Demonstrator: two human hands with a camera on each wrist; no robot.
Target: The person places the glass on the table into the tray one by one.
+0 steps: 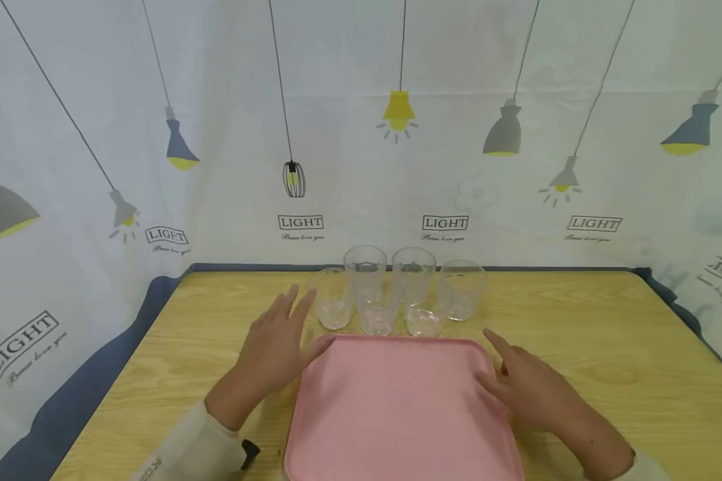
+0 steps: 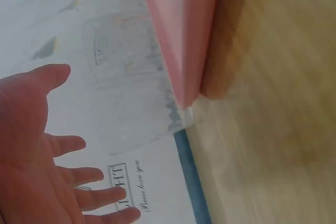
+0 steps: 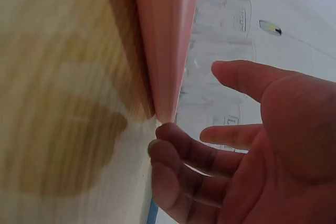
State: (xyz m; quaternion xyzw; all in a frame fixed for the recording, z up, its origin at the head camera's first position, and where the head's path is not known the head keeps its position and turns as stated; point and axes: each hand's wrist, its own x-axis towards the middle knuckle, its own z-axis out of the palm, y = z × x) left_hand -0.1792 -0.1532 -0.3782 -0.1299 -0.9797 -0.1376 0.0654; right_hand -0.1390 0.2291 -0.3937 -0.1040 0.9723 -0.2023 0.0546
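Observation:
A pink rectangular tray [image 1: 403, 414] lies flat on the wooden table, with nothing on it. Just behind its far edge stand several clear drinking glasses [image 1: 377, 314], grouped close together and upright. My left hand [image 1: 273, 347] is spread beside the tray's far left corner, near the leftmost glass [image 1: 335, 304]. In the left wrist view that hand's fingers [image 2: 81, 175] are straight and apart from the tray. My right hand [image 1: 535, 391] is by the tray's right edge, its index finger extended and other fingers [image 3: 173, 163] loosely bent, holding nothing. Whether they touch the tray's side I cannot tell.
The wooden table [image 1: 608, 341] extends to both sides of the tray. Behind it hangs a pale curtain [image 1: 349, 133] printed with lamps, its dark blue border [image 1: 541, 268] along the table's far edge. A small dark object [image 1: 250, 454] shows at the left sleeve cuff.

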